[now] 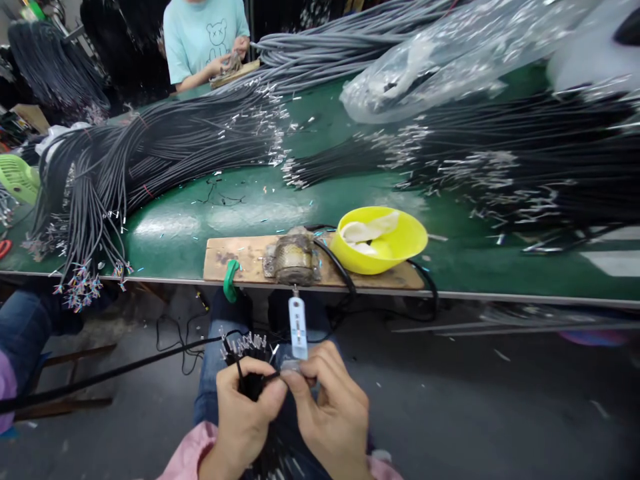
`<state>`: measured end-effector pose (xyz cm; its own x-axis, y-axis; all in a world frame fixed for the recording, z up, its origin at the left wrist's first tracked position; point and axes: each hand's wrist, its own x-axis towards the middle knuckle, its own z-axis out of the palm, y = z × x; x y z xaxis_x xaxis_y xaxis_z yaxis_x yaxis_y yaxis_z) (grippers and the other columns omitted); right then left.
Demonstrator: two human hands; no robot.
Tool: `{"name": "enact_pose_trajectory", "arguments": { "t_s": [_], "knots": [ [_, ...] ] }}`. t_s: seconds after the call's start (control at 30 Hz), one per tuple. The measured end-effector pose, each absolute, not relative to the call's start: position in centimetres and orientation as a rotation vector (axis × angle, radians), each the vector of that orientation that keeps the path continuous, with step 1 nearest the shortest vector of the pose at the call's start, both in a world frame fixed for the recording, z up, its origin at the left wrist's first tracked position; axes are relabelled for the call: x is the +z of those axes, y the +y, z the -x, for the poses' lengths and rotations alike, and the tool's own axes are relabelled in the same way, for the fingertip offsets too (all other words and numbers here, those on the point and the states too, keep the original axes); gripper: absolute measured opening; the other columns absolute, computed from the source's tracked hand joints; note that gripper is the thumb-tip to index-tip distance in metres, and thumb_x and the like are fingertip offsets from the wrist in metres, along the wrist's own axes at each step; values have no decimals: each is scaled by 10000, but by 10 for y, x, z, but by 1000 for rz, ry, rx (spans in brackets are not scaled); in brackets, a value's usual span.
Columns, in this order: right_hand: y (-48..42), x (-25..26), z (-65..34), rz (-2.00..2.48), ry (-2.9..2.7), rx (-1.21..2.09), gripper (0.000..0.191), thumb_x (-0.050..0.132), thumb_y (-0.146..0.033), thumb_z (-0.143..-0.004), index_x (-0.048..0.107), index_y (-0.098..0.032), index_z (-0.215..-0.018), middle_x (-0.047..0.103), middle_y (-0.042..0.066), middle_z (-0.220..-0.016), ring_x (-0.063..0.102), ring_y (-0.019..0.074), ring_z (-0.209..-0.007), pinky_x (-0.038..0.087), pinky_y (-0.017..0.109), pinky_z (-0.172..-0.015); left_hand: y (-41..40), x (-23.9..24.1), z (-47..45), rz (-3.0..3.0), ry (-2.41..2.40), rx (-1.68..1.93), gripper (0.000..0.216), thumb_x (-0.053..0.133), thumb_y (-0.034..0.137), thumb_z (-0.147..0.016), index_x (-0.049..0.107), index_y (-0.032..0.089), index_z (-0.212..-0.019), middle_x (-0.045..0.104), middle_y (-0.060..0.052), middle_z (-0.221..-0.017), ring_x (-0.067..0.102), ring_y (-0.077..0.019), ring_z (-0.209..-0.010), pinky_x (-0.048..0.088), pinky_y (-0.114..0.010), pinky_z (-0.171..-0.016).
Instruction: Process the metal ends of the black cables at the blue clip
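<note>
Over my lap, my left hand (pixel 245 413) is closed around a black cable (pixel 270 377), pinching it between thumb and forefinger. My right hand (pixel 333 410) pinches the same cable's end with thumb and fingers; a small pale piece (pixel 291 365) shows at its fingertips, too blurred to name. Just above the right fingertips hangs a light-blue plastic piece (pixel 297 327) on the shaft of a small motor (pixel 294 259). Behind and below my left hand lies a bundle of black cables (pixel 245 345) with bare, pale ends, partly hidden by the hand.
The motor sits on a wooden board (pixel 240 257) at the green table's (pixel 175 227) edge. A yellow bowl (pixel 380 257) holding white material and a green strip (pixel 231 280) are beside it. Cable bundles (pixel 165 147) and plastic bags (pixel 425 73) cover the back. A person (pixel 205 47) works opposite.
</note>
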<state>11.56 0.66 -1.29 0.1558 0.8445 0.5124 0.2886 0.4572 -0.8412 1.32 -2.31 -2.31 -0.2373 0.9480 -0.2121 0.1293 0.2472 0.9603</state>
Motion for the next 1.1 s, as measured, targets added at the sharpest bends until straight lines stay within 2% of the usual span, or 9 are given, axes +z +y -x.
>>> {"name": "enact_pose_trajectory", "arguments": {
  "t_s": [0.17,0.3,0.5,0.63,0.7,0.8,0.93,1.03,1.1],
  "knots": [
    [6,-20,-114,998,-1330,700,193,557,-98,-800,581,-209,-643,546,4,-565,504,161,-550,426,280,-518,-24,-25,-12,-865,1477,1096,410,560,548,-773,526,180,-595,367,50,-439,320,-68,-379,285,-218,-374],
    [8,-25,-122,995,-1290,1039,254,566,-243,-831,633,-194,-591,615,47,-600,584,191,-581,475,294,-533,-22,-24,-10,-817,1396,1055,490,560,646,-726,523,187,-557,340,45,-421,301,-68,-364,271,-235,-363],
    [9,-28,-127,964,-1255,970,132,617,-291,-804,698,-203,-748,671,63,-709,612,204,-652,485,302,-581,-20,-24,-11,-740,1346,1041,474,614,597,-722,502,185,-515,342,50,-407,271,-53,-356,214,-232,-358],
    [12,-24,-124,896,-1228,981,212,645,-268,-796,600,-197,-602,546,8,-573,510,157,-550,434,270,-516,-23,-26,-11,-727,1317,1015,463,619,616,-704,520,190,-550,392,49,-406,263,-47,-333,217,-220,-335],
    [10,-24,-120,893,-1150,1035,287,617,-313,-822,543,-198,-570,505,0,-561,480,148,-527,397,252,-458,-26,-29,-11,-775,1339,1024,400,692,559,-667,562,196,-559,483,25,-440,354,-68,-358,303,-229,-349],
    [6,-25,-117,927,-1165,819,211,576,-228,-844,550,-212,-636,492,-4,-573,475,156,-547,397,267,-480,-29,-31,-11,-953,1532,1115,282,787,443,-603,626,215,-565,617,-6,-556,550,-140,-521,480,-273,-519],
    [4,-24,-121,957,-1338,419,175,578,-65,-787,619,-232,-761,555,16,-636,518,181,-611,432,315,-572,-27,-22,-7,-1164,1586,1070,189,731,365,-699,692,206,-607,692,-23,-622,623,-182,-606,509,-305,-624],
    [7,-22,-129,921,-1328,803,123,576,-220,-844,617,-220,-728,568,26,-641,529,173,-599,435,289,-541,-21,-11,-1,-1215,1507,1026,154,696,303,-743,729,184,-651,719,-36,-639,636,-189,-614,499,-305,-633],
    [11,-22,-134,857,-1226,1260,234,571,-403,-845,623,-207,-728,572,34,-645,526,165,-579,428,268,-504,-17,-6,2,-1227,1482,1028,108,722,285,-715,742,186,-675,727,-40,-646,639,-193,-610,498,-301,-620]
  ]
}}
